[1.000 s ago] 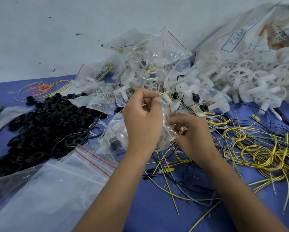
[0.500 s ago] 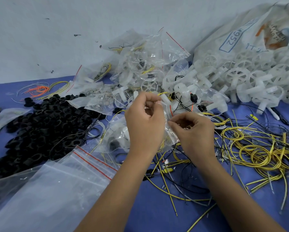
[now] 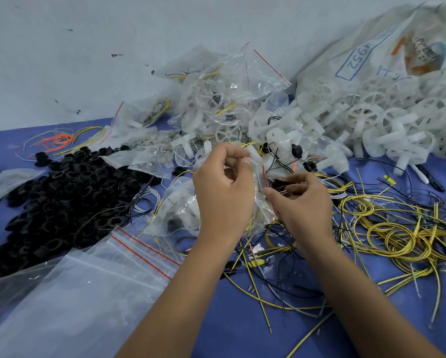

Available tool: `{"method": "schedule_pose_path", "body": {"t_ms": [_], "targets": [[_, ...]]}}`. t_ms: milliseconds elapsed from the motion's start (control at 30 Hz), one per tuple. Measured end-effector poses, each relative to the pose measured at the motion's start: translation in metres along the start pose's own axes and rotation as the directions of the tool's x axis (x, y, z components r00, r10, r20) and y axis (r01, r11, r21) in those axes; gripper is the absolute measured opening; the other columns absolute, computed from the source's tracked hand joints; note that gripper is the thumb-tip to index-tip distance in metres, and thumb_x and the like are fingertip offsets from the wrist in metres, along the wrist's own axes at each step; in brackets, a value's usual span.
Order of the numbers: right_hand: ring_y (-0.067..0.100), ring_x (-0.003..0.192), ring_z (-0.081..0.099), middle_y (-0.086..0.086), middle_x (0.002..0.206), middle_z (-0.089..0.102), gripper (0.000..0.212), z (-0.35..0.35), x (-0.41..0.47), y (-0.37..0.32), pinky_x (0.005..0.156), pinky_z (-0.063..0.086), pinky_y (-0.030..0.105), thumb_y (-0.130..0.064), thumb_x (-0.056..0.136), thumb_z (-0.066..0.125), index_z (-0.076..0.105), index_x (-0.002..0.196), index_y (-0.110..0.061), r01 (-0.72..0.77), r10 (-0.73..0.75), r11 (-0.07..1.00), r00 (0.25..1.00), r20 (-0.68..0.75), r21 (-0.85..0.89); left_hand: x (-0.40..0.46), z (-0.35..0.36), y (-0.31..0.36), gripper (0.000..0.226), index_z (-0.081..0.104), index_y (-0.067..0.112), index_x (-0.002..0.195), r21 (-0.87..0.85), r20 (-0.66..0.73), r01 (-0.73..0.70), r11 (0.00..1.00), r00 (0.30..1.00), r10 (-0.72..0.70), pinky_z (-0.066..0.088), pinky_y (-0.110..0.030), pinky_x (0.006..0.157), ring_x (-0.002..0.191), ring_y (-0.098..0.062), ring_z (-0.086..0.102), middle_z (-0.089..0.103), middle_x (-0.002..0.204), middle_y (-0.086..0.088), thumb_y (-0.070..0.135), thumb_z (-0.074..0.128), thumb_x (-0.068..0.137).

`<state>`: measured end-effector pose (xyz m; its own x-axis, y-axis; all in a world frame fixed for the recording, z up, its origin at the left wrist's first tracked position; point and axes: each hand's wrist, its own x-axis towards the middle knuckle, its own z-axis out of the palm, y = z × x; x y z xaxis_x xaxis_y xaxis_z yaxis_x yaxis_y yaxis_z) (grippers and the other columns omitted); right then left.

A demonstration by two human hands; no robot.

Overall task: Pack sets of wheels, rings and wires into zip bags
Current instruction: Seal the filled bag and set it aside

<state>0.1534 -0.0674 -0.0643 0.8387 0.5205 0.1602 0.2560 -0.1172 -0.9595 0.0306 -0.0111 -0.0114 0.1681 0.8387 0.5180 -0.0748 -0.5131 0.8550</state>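
Observation:
My left hand [image 3: 223, 195] and my right hand [image 3: 302, 202] hold a small clear zip bag [image 3: 262, 192] between them at the middle of the table. The left fingers pinch the bag's top edge by its red strip. The right thumb and fingers pinch the opposite side, with small wires showing at the fingertips. A heap of black rings [image 3: 61, 197] lies to the left. White plastic wheels [image 3: 371, 122] spill from a large sack at the right. Yellow and black wires [image 3: 397, 233] are tangled at the right.
Filled zip bags [image 3: 216, 99] pile up against the wall behind my hands. A stack of empty zip bags [image 3: 74, 293] lies at the lower left. Orange and yellow wires [image 3: 59, 139] lie at the far left. The table has a blue cover [image 3: 229, 329].
My right hand has shifted a little right and down along the bag's mouth, and the bag's red strip now shows between the hands. The left hand has stayed in place.

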Motion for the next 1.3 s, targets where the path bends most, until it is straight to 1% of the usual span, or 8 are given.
{"method": "schedule_pose_path", "body": {"t_ms": [167,333,467,667,800,933,1100,1300], "targets": [[0.017,0.062,0.070,0.010,0.083,0.075,0.028,-0.001,-0.002,-0.005,0.056,0.053,0.026,-0.011,0.079,0.086,0.068,0.100,-0.015,-0.013,-0.006,0.974,0.997,0.083,0.226,0.000,0.000,0.000,0.012,0.068,0.014,0.087,-0.007,0.004,0.002,1.000,1.000,-0.002,0.050,-0.028,0.060,0.061,-0.012,0.058,0.062,0.071,0.006,0.004,0.062,0.091],[0.012,0.061,0.068,0.001,0.072,0.074,0.021,-0.002,-0.007,-0.018,0.057,0.052,0.022,0.001,0.077,0.082,0.072,0.088,-0.014,0.298,-0.357,0.899,0.923,0.143,0.322,0.000,0.000,0.000,0.012,0.068,0.014,0.087,-0.025,0.011,0.025,0.999,1.000,-0.024,0.054,-0.039,0.058,0.060,-0.014,0.059,0.061,0.070,0.006,0.004,0.062,0.091],[0.023,0.065,0.064,0.016,0.072,0.068,0.015,0.001,-0.009,-0.018,0.062,0.055,0.037,0.020,0.078,0.065,0.071,0.079,0.006,0.433,-0.459,0.888,0.805,0.377,0.156,-0.001,0.002,0.004,0.014,0.068,0.011,0.086,-0.026,0.041,0.015,1.000,0.999,-0.014,0.050,-0.025,0.064,0.065,-0.011,0.060,0.065,0.073,-0.001,-0.002,0.062,0.088],[-0.007,0.056,0.055,-0.003,0.068,0.055,0.021,0.000,-0.008,-0.010,0.056,0.043,0.007,0.018,0.093,0.048,0.063,0.098,0.005,0.314,-0.269,0.948,0.872,0.410,-0.045,-0.012,0.013,0.013,0.014,0.070,0.012,0.083,-0.091,0.279,-0.014,0.996,0.959,0.039,0.057,-0.036,0.067,0.071,-0.020,0.066,0.069,0.077,-0.004,0.000,0.064,0.085],[0.021,0.065,0.056,0.015,0.068,0.065,0.022,-0.010,-0.010,-0.015,0.060,0.046,0.038,-0.010,0.088,0.057,0.063,0.077,0.008,0.340,-0.342,0.935,0.791,0.507,0.100,-0.010,0.010,0.009,0.015,0.071,0.012,0.083,-0.081,0.240,-0.003,0.997,0.971,0.023,0.052,-0.025,0.063,0.069,-0.013,0.065,0.070,0.077,0.000,-0.001,0.065,0.085],[0.009,0.059,0.055,-0.005,0.062,0.060,0.048,-0.011,-0.013,-0.022,0.053,0.045,0.033,-0.040,0.104,0.046,0.064,0.070,-0.012,0.354,-0.427,0.904,0.741,0.518,0.239,0.005,-0.002,0.007,0.015,0.071,0.015,0.084,-0.195,0.086,0.116,0.974,0.991,-0.101,0.048,-0.024,0.052,0.055,-0.011,0.061,0.068,0.071,-0.002,0.001,0.065,0.089],[0.025,0.117,0.065,0.002,0.119,0.072,0.041,-0.015,-0.010,-0.026,0.095,0.052,0.048,-0.041,0.107,0.041,0.070,0.120,-0.014,0.594,-0.640,0.759,0.757,0.135,0.267,0.026,-0.021,0.015,0.017,0.067,0.009,0.086,-0.449,-0.017,0.169,0.877,0.980,-0.198,0.051,-0.023,0.049,0.054,-0.014,0.061,0.064,0.076,-0.014,-0.005,0.063,0.094],[0.017,0.115,0.067,-0.003,0.126,0.069,0.061,0.006,-0.018,-0.022,0.092,0.057,0.044,-0.061,0.087,0.065,0.055,0.135,-0.024,0.189,-0.320,0.916,0.876,0.362,0.354,0.029,-0.022,0.026,0.016,0.065,0.008,0.088,-0.569,0.027,0.148,0.809,0.986,-0.162,0.058,-0.025,0.060,0.060,-0.016,0.066,0.066,0.075,-0.009,-0.007,0.063,0.094]]}}
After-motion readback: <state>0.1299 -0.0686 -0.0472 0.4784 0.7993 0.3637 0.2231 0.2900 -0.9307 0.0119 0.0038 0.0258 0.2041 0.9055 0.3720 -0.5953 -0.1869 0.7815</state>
